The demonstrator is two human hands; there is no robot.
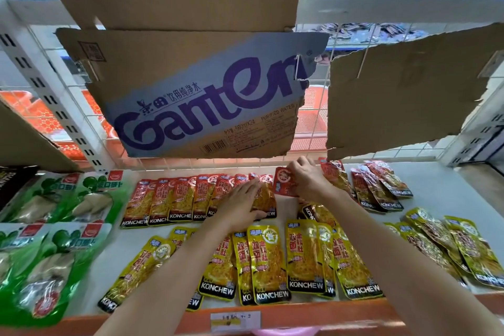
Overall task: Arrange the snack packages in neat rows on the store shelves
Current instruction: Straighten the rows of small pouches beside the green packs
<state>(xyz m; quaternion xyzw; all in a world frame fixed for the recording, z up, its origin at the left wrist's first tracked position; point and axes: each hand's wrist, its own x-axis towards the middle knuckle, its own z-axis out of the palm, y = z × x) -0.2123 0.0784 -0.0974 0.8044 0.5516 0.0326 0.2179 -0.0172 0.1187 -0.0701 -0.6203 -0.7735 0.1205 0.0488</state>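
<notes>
**Hands on the red row, next pack going in**

My left hand (245, 200) lies flat, fingers straight, pressing down the right end of the red row (191, 199) at the back of the shelf (436, 194). My right hand (306, 177) pinches a red pack (283, 181) by its top, held just beside that end. To do this well, I reckon: keep the left hand as a stop so the overlapped packs don't slide, lay the new one down with the same overlap and its bottom edge level with the others. More red packs (379, 188) wait loose to the right; the yellow packs (272, 262) in front lie crooked.
</notes>
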